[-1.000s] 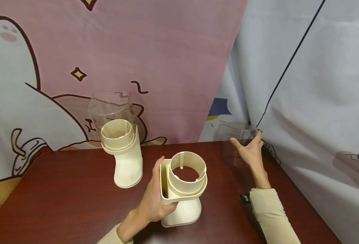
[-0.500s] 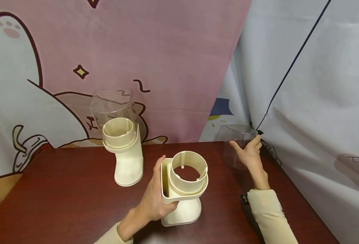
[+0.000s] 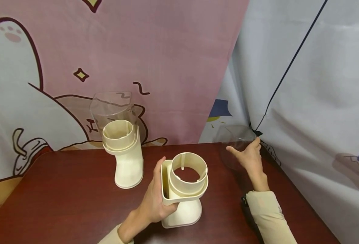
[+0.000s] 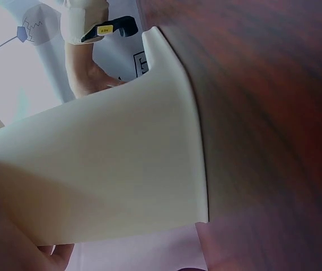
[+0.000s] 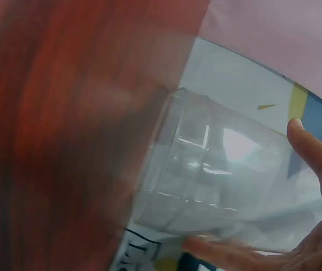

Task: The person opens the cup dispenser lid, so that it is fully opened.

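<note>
My left hand [image 3: 150, 203] grips the left side of a cream plastic stand [image 3: 187, 188] with a round open ring, a slot beside it and a rounded foot. In the left wrist view the stand's smooth side [image 4: 110, 164] fills the middle, its foot edge against the table. At the right back, my right hand [image 3: 250, 161] holds a clear plastic container [image 3: 232, 152], thumb and fingers spread around it. The right wrist view shows the container [image 5: 223, 186] between thumb and fingers, its base close to the tabletop; whether it touches, I cannot tell.
A second cream stand [image 3: 129, 169] is at the left back, with a clear container [image 3: 106, 108] rising behind its ring. The dark red table [image 3: 76, 200] meets a pink printed cloth [image 3: 173, 67] at the back and a white cloth [image 3: 313, 101] on the right.
The clear container has turned and shifted slightly left under my right hand, which has moved a little down and left. My left hand and its stand stay put.
</note>
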The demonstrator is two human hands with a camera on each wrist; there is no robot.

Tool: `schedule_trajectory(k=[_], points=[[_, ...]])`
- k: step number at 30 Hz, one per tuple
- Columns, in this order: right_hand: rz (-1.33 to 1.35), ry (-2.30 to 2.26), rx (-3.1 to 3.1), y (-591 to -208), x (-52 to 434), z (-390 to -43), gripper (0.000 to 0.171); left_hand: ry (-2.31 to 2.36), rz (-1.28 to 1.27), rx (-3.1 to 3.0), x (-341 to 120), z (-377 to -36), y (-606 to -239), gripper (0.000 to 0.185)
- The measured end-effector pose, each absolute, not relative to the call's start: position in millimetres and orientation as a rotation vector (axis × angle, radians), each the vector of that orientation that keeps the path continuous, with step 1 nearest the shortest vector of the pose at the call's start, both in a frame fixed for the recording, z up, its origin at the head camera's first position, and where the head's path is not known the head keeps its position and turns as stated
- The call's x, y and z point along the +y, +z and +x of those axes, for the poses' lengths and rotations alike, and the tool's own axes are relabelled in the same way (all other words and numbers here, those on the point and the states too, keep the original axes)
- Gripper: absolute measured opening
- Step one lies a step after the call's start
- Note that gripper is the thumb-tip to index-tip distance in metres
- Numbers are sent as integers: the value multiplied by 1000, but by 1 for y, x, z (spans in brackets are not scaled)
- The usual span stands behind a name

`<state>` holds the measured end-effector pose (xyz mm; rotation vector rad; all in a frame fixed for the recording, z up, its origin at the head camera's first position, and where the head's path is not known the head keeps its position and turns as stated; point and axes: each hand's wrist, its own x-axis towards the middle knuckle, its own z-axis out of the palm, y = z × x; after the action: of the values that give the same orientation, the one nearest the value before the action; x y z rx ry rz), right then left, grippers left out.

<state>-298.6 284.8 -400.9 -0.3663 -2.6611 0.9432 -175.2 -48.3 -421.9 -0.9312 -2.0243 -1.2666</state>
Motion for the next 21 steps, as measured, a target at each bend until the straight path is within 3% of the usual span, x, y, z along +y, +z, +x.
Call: schedule_trajectory(k=[16,21], points=[[-498,825,-2771,-408,277,-302,136,-1266,-915,-2019,-49,-178,-425,110],[-437,821,-2646,-385,286,-293,123,-1248,-922,-2005,-48,-180,-425,108]])
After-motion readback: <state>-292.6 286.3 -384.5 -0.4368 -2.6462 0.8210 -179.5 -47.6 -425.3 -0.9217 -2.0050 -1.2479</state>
